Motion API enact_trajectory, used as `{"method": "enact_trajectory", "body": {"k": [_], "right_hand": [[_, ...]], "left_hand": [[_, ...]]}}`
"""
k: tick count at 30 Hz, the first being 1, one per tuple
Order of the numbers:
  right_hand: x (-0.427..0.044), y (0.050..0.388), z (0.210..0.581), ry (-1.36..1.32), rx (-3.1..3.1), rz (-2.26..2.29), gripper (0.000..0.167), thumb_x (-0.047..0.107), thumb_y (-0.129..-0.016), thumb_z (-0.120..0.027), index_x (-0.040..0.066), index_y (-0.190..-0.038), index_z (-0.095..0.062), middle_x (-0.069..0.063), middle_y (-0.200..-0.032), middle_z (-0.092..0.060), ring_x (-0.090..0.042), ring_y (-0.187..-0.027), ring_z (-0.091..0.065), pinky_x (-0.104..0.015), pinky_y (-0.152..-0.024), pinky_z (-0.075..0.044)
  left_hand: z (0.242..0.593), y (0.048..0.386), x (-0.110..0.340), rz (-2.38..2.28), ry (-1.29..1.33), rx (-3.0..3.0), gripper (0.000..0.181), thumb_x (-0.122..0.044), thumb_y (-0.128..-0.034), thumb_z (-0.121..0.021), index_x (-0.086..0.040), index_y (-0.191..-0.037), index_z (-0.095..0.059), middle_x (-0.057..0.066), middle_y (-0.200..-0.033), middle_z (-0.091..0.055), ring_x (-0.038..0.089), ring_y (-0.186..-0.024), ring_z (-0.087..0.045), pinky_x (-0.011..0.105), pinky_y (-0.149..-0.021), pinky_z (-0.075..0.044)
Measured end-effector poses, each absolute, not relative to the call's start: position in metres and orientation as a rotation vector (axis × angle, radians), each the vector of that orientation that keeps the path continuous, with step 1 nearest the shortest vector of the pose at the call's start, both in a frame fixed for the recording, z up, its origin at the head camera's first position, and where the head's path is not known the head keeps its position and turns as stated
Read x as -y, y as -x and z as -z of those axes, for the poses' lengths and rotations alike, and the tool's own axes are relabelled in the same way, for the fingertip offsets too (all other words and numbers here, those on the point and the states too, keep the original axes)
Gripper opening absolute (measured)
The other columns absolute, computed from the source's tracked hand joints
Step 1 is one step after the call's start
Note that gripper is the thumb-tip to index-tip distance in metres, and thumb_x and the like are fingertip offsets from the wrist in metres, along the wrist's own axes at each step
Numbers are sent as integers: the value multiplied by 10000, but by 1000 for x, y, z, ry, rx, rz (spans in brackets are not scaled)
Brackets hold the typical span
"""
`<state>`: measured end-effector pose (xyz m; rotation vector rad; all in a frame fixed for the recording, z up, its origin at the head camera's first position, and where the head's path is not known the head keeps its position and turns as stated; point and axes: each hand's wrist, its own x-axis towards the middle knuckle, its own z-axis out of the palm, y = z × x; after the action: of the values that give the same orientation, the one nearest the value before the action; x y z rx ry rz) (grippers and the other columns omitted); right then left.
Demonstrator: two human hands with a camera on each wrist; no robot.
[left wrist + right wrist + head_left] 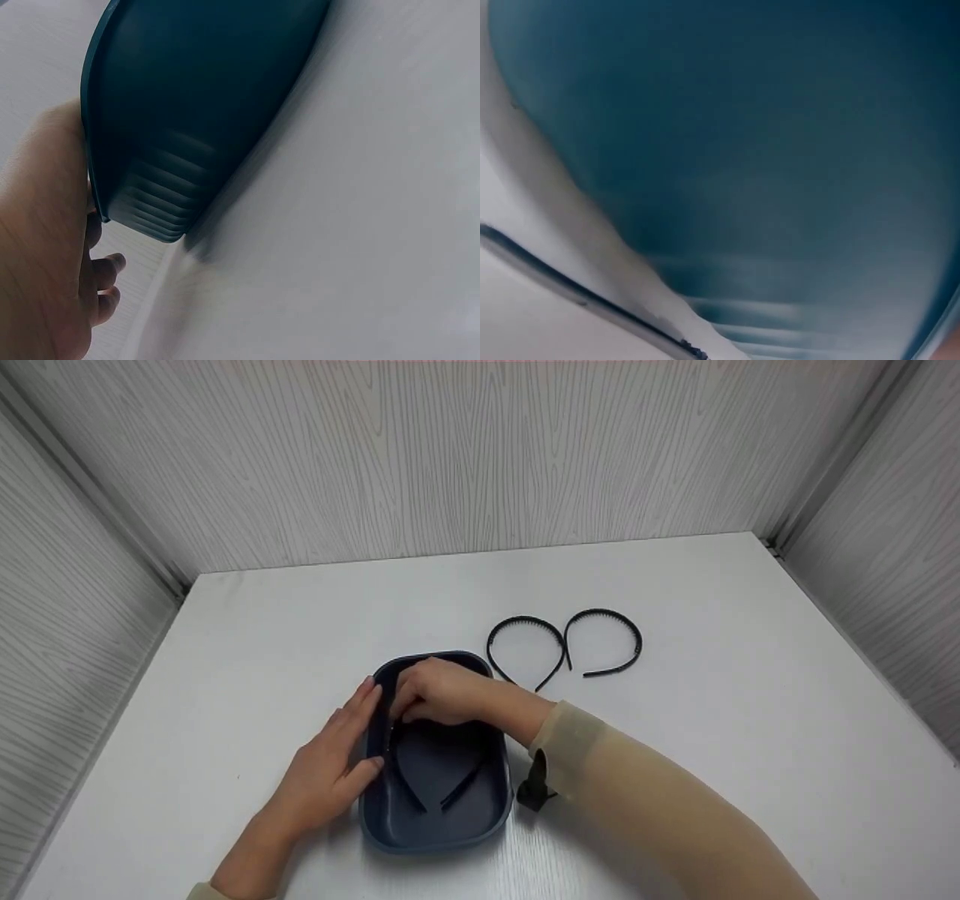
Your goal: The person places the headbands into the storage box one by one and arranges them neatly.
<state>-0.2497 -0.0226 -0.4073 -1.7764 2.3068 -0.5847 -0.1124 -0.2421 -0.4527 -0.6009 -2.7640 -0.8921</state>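
Headband (409,790), curved, is pinched in right grip (444,691); loose left grip (327,775) touches rounded tub (439,837).

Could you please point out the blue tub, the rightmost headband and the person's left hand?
Blue tub (439,769): head view, on its bare inner floor.
Rightmost headband (639,642): head view, on its right-hand curve.
Left hand (326,771): head view, on its back.

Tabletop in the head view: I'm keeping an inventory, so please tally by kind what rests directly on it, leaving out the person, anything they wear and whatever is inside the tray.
Black headbands: 2
Blue tray: 1
Total: 3
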Motion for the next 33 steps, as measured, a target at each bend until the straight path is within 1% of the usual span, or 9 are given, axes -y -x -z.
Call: {"method": "enact_trajectory", "body": {"k": [5, 9, 15, 21, 24, 28, 33], "right_hand": [[23, 249, 409, 1744, -2321, 566, 192, 130, -1004, -736, 130, -1168, -837, -44, -1176, -760, -181, -1139, -685, -256, -1009, -520], [23, 249, 409, 1737, -2325, 563, 192, 130, -1004, -736, 134, -1168, -836, -38, -1188, -760, -182, -1155, -681, -264, -1028, -512], [24, 249, 409, 1742, -2330, 556, 192, 130, -1003, -739, 133, -1168, -836, -40, -1184, -761, -187, -1153, -681, -277, -1035, -511], [25, 248, 412, 1714, -2351, 540, 191, 139, -1001, -744, 144, -1168, -837, -25, -1191, -758, -177, -1165, -675, -263, -1042, -502], [26, 248, 412, 1713, -2351, 540, 188, 134, -1000, -745, 142, -1163, -837, -29, -1195, -756, -181, -1170, -674, -266, -1041, -503], [26, 247, 412, 1722, -2352, 530, 184, 133, -999, -746, 142, -1159, -837, -35, -1190, -756, -184, -1167, -674, -280, -1042, -504], [27, 246, 410, 1728, -2366, 477, 200, 146, -1006, -740, 139, -1186, -828, -33, -1191, -753, -188, -1169, -670, -289, -1056, -499]], "left_hand": [[453, 113, 242, 896, 610, 2754, 861, -175, -956, -634, -203, -1714, -228, -31, -1773, -169, 159, -1596, -234, 501, -1284, -238], [453, 113, 242, 891, 610, 2755, 861, -178, -958, -634, -204, -1715, -226, -30, -1774, -166, 165, -1597, -232, 509, -1281, -243], [453, 113, 242, 891, 605, 2751, 868, -170, -952, -640, -207, -1715, -228, -34, -1774, -168, 172, -1595, -236, 453, -1292, -226], [453, 113, 242, 894, 608, 2752, 868, -176, -954, -640, -212, -1715, -225, -38, -1774, -167, 167, -1595, -237, 386, -1299, -197], [453, 113, 242, 897, 608, 2754, 871, -175, -954, -641, -212, -1716, -222, -38, -1774, -164, 169, -1595, -236, 371, -1299, -187], [453, 113, 242, 895, 606, 2757, 877, -170, -950, -645, -208, -1716, -221, -29, -1775, -165, 172, -1595, -236, 412, -1299, -200], [452, 112, 242, 887, 586, 2772, 884, -173, -945, -637, -228, -1718, -211, -55, -1774, -158, 172, -1595, -236, 463, -1290, -229]]}}
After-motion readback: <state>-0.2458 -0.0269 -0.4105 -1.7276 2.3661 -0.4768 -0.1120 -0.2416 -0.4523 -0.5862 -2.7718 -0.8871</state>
